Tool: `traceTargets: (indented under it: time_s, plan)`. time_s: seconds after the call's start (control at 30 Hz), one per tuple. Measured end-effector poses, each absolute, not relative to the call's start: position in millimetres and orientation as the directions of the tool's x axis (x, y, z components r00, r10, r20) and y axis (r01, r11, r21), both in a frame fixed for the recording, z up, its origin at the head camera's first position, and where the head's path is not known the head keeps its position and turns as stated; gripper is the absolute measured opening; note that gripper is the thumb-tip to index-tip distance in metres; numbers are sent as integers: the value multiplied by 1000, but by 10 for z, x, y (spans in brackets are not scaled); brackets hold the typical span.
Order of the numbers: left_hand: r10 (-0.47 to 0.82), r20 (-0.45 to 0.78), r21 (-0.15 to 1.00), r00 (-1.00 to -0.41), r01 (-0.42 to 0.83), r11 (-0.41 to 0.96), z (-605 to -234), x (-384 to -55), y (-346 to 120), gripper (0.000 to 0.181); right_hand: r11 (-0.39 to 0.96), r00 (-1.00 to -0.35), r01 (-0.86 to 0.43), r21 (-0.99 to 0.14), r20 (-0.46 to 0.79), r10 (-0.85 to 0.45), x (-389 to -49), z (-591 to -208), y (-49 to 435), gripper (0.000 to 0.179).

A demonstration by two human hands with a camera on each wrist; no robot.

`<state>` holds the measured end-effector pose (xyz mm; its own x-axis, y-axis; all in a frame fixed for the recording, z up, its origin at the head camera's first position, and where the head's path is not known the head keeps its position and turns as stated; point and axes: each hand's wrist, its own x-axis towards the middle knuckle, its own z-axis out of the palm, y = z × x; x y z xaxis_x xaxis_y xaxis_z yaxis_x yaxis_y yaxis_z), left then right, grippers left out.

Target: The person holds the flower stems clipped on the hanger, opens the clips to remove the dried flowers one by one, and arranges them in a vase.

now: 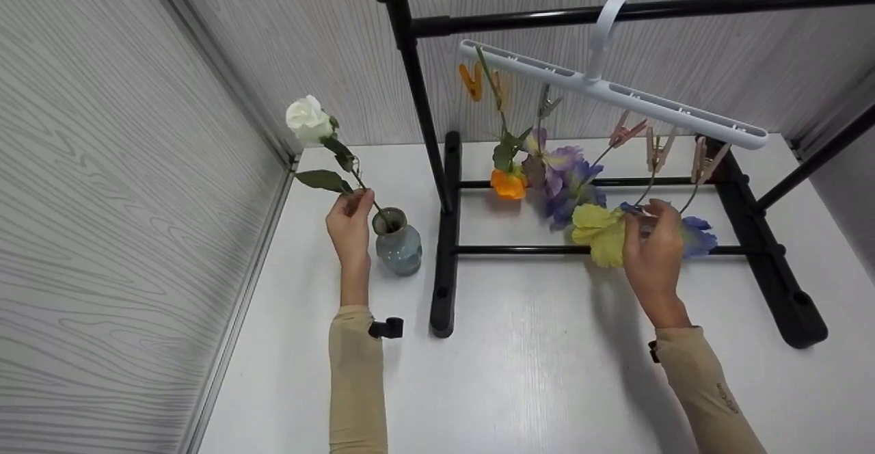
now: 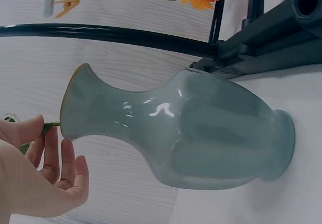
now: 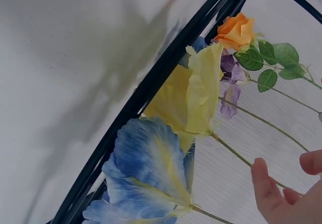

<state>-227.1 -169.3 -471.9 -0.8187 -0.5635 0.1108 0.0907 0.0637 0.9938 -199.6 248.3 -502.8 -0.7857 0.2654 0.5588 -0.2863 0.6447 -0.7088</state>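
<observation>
My left hand [image 1: 350,225] pinches the stem of a white rose [image 1: 307,120] between thumb and fingers. The stem's lower end is inside the mouth of a blue-green vase [image 1: 400,252], which stands upright on the table. Around the yellow flower [image 1: 605,235], which hangs head down, is my right hand [image 1: 656,256], its thumb and forefinger apart in the right wrist view. That forefinger lies right at the yellow flower's stem [image 3: 231,149]. Beside it hangs a blue flower [image 3: 146,158], partly covered by the hand in the head view.
A white hanger [image 1: 526,66] with clothespins hangs on a black rack [image 1: 519,22]. An orange flower [image 1: 508,184] and purple flowers [image 1: 564,160] dangle from it, left of my right hand. The rack's left foot [image 1: 444,283] stands just right of the vase.
</observation>
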Motion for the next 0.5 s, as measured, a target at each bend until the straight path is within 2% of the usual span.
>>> traceTargets:
  time_s: [0.1, 0.23, 0.37, 0.5]
  plan:
    - [-539, 112, 992, -835, 64, 107, -4753, -2226, -1678, 18, 591, -834, -246, -768, 478, 275, -2046, -5055, 2515, 36]
    - [-508, 106, 989, -855, 39, 140, -4816, -2171, -1658, 21, 499, -886, -200, -843, 373, 274, -2121, -5112, 2557, 38]
    - [-485, 100, 987, -869, 25, 159, -4871, -2123, -1638, 23, 416, -900, -184, -891, 322, 293, -2151, -5163, 2561, 27]
    - [-482, 94, 985, -871, 10, 175, -4907, -2077, -1620, 24, 374, -895, -200, -906, 324, 307, -2146, -5208, 2532, 17]
